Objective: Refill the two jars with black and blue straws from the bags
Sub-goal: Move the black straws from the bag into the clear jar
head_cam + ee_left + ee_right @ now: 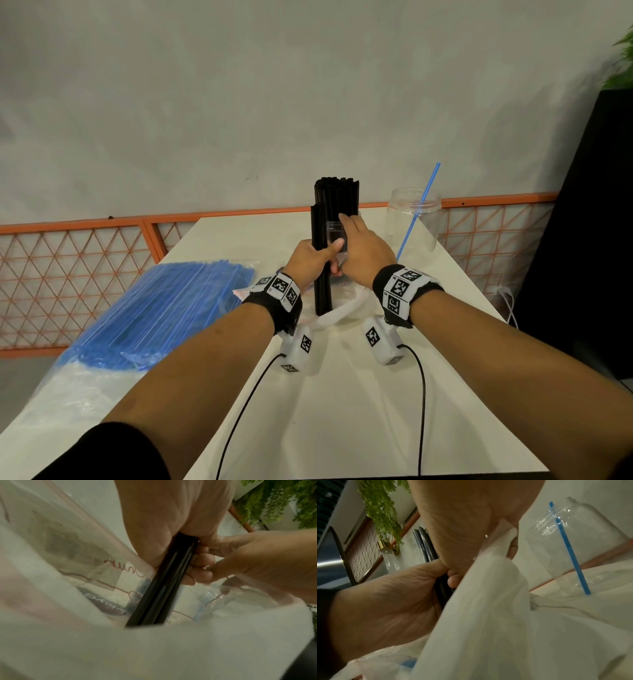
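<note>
My left hand (pixel 313 255) grips an upright bundle of black straws (pixel 322 294) by its middle; its curled fingers (pixel 204 561) wrap the bundle (pixel 159 595). The bundle's lower end stands in a clear empty bag (pixel 346 308) on the table. Just behind it a clear jar (pixel 334 229) holds several black straws (pixel 337 195). My right hand (pixel 366 250) lies round this jar, fingers curved across its wall. To the right a second clear jar (pixel 414 219) holds one blue straw (pixel 419 212). A bag of blue straws (pixel 164 308) lies at the left.
The white table (pixel 342 411) is narrow, and the blue bag overhangs its left side. An orange lattice fence (pixel 85 274) runs behind and left of it. A black cabinet (pixel 582 240) with a plant (pixel 623 61) on top stands at the right. Two cables trail from my wrists.
</note>
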`<state>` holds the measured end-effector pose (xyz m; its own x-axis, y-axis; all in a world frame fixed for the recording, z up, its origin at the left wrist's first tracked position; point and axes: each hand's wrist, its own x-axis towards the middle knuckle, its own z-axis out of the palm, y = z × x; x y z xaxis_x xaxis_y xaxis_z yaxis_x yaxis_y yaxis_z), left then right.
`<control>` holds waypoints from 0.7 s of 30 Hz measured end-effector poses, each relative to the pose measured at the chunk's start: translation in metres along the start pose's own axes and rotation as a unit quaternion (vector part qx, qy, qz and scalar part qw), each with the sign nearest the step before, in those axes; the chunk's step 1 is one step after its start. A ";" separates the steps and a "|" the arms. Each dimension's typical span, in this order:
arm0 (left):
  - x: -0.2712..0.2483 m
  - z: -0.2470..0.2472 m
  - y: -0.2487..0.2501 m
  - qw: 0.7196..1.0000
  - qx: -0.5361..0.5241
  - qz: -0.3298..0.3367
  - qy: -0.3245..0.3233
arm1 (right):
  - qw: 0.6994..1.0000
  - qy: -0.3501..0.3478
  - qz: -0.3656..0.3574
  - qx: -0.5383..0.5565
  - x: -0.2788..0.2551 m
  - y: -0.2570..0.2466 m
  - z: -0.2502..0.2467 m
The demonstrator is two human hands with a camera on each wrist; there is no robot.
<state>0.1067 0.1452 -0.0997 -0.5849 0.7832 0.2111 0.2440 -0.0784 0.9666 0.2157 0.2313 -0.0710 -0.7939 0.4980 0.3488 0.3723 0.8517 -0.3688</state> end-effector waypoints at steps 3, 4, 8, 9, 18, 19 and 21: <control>-0.001 0.002 0.006 1.000 -0.011 0.002 -0.019 | 1.000 0.004 -0.009 -0.020 0.004 0.003 -0.003; -0.001 0.002 0.013 1.000 -0.013 0.006 -0.024 | 1.000 0.006 -0.015 -0.016 0.005 0.003 -0.003; 0.009 -0.012 0.058 0.999 -0.002 0.047 -0.004 | 0.999 -0.005 -0.032 -0.041 0.011 0.006 -0.008; 0.012 -0.017 0.071 0.998 -0.017 0.063 0.004 | 0.998 -0.009 -0.035 -0.050 0.013 0.006 -0.009; 0.059 -0.014 0.145 0.978 -0.121 0.165 0.036 | 0.997 -0.007 -0.043 -0.067 0.021 0.008 -0.009; 0.063 -0.010 0.146 0.977 -0.124 0.168 0.048 | 0.997 -0.006 -0.045 -0.067 0.022 0.008 -0.010; 0.072 -0.003 0.147 0.974 -0.125 0.173 0.070 | 0.996 -0.006 -0.049 -0.075 0.024 0.009 -0.012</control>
<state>0.0983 0.1877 0.0584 -0.6046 0.5927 0.5322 0.2602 -0.4845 0.8352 0.2057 0.2529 -0.0561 -0.8355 0.4106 0.3652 0.3603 0.9111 -0.2002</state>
